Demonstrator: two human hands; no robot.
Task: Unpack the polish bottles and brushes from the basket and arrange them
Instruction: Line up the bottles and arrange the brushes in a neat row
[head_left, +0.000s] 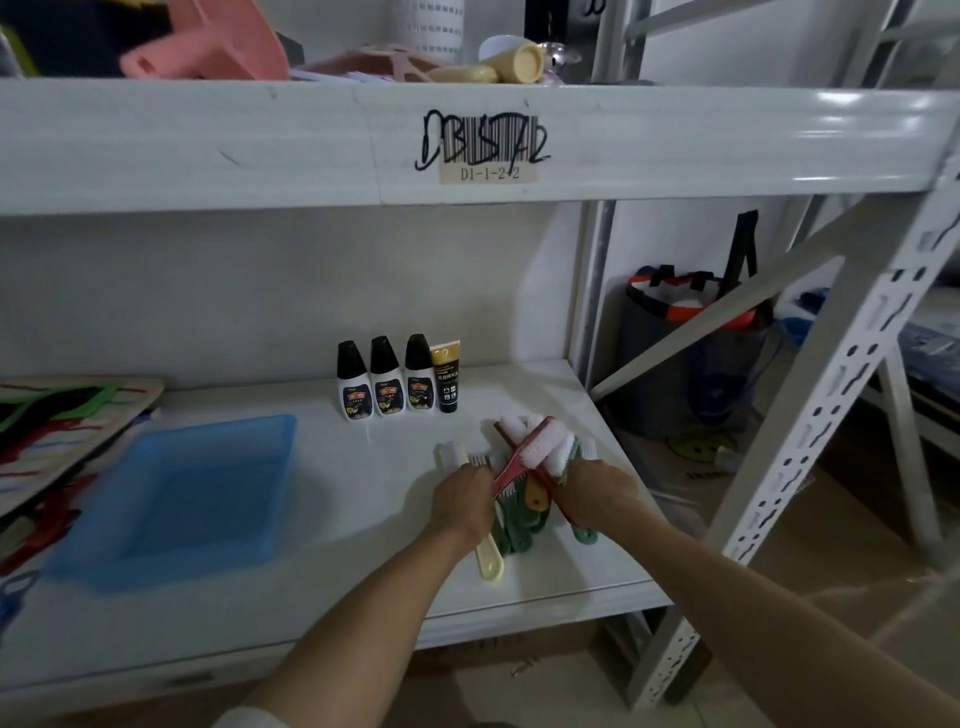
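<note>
Brushes (530, 467) bunched in a crossed pile on the white shelf (332, 467), gripped from both sides. Left hand (464, 499) curled around a red handle; right hand (597, 491) clenched on the other handles. Cream brush handle (490, 561) poking out below the left wrist. Behind the pile, three black-capped polish bottles (387, 382) upright in a row, touching a black-and-gold tube (447, 376). Left of the pile, well apart, blue basket (171, 499).
</note>
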